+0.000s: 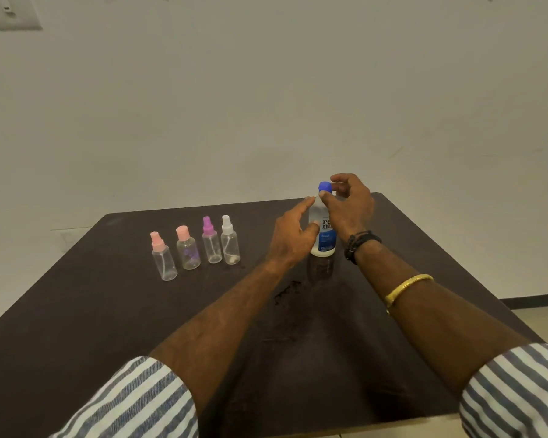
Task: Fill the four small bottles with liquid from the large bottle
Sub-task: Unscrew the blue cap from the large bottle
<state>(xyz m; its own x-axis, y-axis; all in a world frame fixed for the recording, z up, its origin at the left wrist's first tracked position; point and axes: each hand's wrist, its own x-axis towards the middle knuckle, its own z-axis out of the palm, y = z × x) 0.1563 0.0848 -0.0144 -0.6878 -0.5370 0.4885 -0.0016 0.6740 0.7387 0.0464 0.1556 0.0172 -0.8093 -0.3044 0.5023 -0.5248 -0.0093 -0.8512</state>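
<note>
A: Where does the large bottle [325, 235] stand?

B: Upright on the dark table [108, 311], right of centre, white with a blue label and a blue cap [325, 186].

A: And the hands?

B: The right hand [350, 210] pinches the cap between thumb and fingertips. The left hand [293, 235] is spread loosely at the bottle's body, thumb touching it, fingers not closed round it.

A: The small bottles?

B: Four clear ones in a row to the left, well apart from the large one, all capped: pink spray bottle [163, 259], pink screw-cap bottle [187, 248], purple spray bottle [211, 240], white spray bottle [230, 240].
</note>
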